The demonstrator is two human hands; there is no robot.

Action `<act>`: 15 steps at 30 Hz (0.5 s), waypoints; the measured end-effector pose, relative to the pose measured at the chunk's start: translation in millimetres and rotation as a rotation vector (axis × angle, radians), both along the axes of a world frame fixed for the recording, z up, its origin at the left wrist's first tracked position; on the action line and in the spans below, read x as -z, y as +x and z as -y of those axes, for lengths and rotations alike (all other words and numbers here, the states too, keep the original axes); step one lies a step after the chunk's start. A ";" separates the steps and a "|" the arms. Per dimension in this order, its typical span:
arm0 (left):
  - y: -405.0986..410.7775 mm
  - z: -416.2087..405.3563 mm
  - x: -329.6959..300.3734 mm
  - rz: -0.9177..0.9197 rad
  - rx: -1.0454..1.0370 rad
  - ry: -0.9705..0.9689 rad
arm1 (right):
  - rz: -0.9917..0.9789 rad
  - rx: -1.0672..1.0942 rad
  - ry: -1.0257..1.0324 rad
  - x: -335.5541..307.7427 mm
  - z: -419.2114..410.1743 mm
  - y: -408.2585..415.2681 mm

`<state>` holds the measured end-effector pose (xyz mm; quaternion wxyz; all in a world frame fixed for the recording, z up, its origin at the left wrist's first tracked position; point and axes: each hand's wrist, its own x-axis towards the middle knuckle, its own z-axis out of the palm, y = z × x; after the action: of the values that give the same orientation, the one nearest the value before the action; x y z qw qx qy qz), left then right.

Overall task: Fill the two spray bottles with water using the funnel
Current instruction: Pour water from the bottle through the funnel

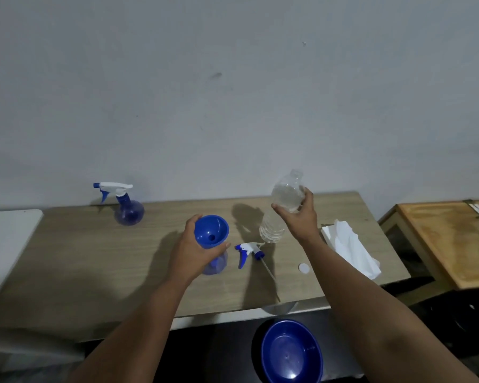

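Dim, soft indoor light, slightly hazy.
Arm shadows fall leftward on the table; frame edges bend and blur.

near spray bottle: upper body and neck hidden behind the left hand and the funnel.
water bottle: middle covered by the right hand; water level unclear.
blue bowl: cut off at 6 o'clock.
wooden table: cut off at 3 o'clock; the white things on it too small to tell.
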<state>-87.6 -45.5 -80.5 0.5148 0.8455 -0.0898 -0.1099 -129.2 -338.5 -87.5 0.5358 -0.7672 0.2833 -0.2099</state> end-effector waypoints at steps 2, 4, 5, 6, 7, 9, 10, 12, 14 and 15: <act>-0.8 0.7 -2.0 0.006 0.000 0.010 | -0.034 -0.033 0.024 1.9 3.4 -3.7; -1.6 0.0 -2.4 0.011 -0.002 0.014 | -0.059 -0.056 0.039 2.3 5.3 -8.4; -1.8 -0.4 -2.3 0.013 -0.004 0.014 | -0.068 -0.064 0.050 2.5 5.8 -11.3; -1.7 -1.0 -1.9 0.014 -0.006 0.016 | -0.081 -0.072 0.060 3.1 6.1 -14.5; -1.9 -1.7 -1.9 0.018 -0.008 0.017 | -0.098 -0.077 0.061 4.1 6.7 -18.1; -1.8 -2.8 -2.2 0.030 -0.015 0.021 | -0.142 -0.079 0.038 6.4 8.1 -25.2; -1.8 -3.4 -2.8 0.037 -0.015 0.023 | -0.164 -0.078 0.026 8.7 9.1 -28.2; -2.1 -5.3 -3.3 0.050 -0.014 0.034 | -0.200 -0.070 0.013 13.2 10.9 -34.2; -3.9 -6.2 -3.7 0.080 -0.027 0.043 | -0.234 -0.058 0.005 17.6 12.9 -39.8; -4.7 -6.1 -4.2 0.109 -0.041 0.050 | -0.250 -0.053 0.001 19.3 14.0 -42.7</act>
<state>-92.3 -39.4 -76.3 0.4902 0.8644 -0.0974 -0.0555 -172.0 -352.4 -106.7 0.5020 -0.7944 0.3276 -0.0980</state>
